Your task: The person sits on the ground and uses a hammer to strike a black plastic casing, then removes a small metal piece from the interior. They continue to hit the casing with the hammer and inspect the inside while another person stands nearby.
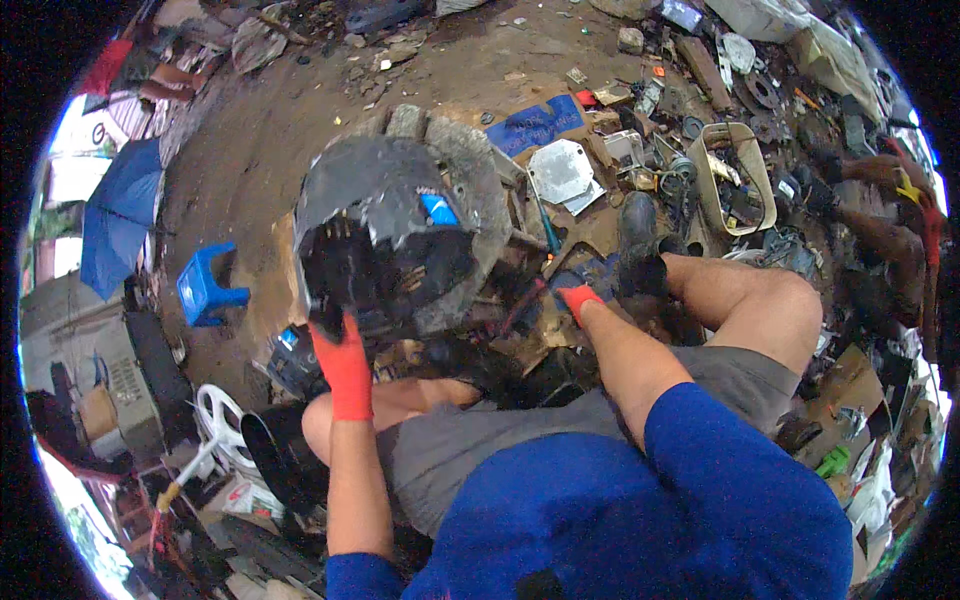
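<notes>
My left hand (339,350), in a red glove with dark fingers, grips the near lower edge of a dark grey, broken plastic casing (365,180). The casing is hollow with a jagged opening, and a blue label (437,208) is on its side. It rests against a rough grey stone block (462,165). My right hand (578,298), in a red glove, is low between my legs, beside a thin dark red bar (522,305). Its dark fingers blend into the clutter, so their grip is hidden. A slim blue-handled tool (549,228) lies just beyond it.
A blue plastic stool (210,285) and a blue umbrella (122,215) stand to the left. Flat whitish metal plates (563,172) and a cream bin (738,215) of scrap lie ahead right. Another person's arms (880,170) reach in at the far right. A white wheel (218,420) lies at lower left.
</notes>
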A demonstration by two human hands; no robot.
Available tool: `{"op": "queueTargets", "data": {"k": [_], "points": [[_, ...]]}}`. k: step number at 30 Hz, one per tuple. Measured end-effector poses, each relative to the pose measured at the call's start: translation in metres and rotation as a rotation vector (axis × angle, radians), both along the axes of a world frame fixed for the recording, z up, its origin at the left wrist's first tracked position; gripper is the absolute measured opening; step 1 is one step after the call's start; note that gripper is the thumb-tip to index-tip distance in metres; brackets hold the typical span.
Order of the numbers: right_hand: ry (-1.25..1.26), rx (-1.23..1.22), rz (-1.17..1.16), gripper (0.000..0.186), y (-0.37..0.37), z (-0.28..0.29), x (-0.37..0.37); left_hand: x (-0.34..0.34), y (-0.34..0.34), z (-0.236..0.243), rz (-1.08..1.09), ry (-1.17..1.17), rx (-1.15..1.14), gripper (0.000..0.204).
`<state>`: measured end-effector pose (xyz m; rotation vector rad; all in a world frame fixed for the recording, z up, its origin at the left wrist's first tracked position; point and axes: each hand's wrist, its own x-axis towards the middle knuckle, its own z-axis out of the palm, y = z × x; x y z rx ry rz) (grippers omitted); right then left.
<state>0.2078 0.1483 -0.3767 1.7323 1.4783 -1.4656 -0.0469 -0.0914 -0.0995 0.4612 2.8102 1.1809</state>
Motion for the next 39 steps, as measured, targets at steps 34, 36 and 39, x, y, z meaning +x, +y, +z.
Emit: {"op": "queueTargets", "data": {"k": [34,36,39], "points": [[1.07,0.444,-0.242,0.042,0.032,0.326,0.024,-0.047,0.017,0.084,-0.262,-0.172,0.105,0.061],[1.276,0.478,-0.194,0.047,0.023,0.37,0.035,-0.042,0.03,0.087,-0.407,0.004,0.091,0.06],[1.366,0.448,-0.079,0.051,0.002,0.424,0.038,-0.043,0.024,0.082,-0.306,0.017,0.069,0.06]]}}
